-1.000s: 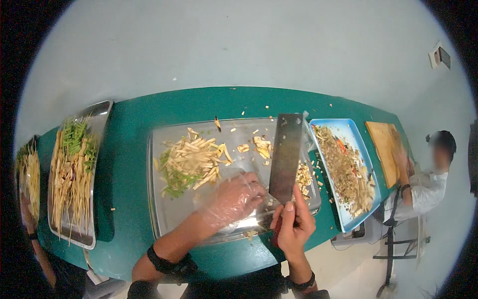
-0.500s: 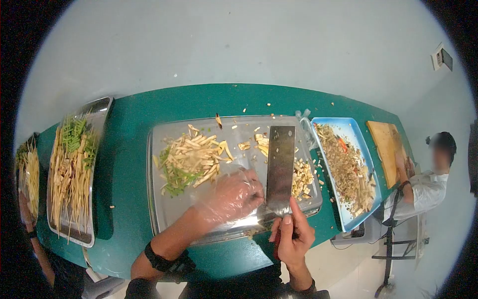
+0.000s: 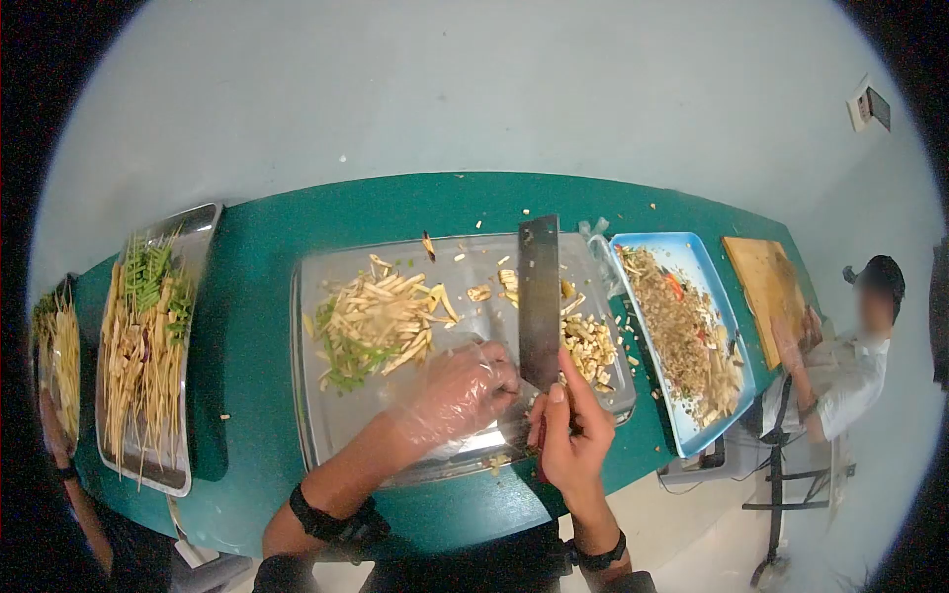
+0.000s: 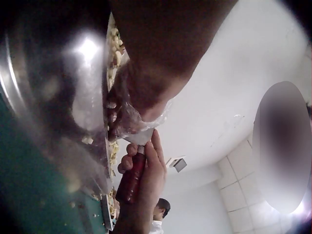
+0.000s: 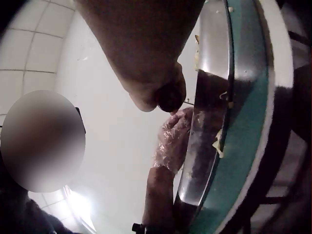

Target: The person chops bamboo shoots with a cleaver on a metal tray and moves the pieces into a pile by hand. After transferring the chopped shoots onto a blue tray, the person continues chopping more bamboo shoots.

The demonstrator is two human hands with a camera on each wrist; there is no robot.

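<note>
A broad cleaver [image 3: 539, 296] points away from me over the steel tray [image 3: 341, 430], gripped in my right hand [image 3: 577, 435]. In the left wrist view its red handle [image 4: 131, 178] lies in that hand's palm, and the forefinger reaches along toward the blade. My left hand [image 3: 458, 387], in a clear plastic glove, rests low over the tray with its fingers curled, knuckles close beside the blade's left face. What lies under those fingertips is hidden. Diced pale pieces [image 3: 591, 356] are heaped right of the blade. Pale cut strips with green bits [image 3: 381, 321] lie at the tray's left.
Left on the green table [image 3: 247, 346] stands a tray of skewers [image 3: 143, 356]. A blue tray [image 3: 736, 341] of mixed chopped food is at the right, a wooden board [image 3: 756, 287] beyond it. Another person [image 3: 855, 385] sits at the right end; crumbs lie scattered around.
The cleaver and my right hand have shifted a little left, and the blade now shows narrower, more edge-on. My left hand stays nearly in place. The other person's arm has moved slightly.
</note>
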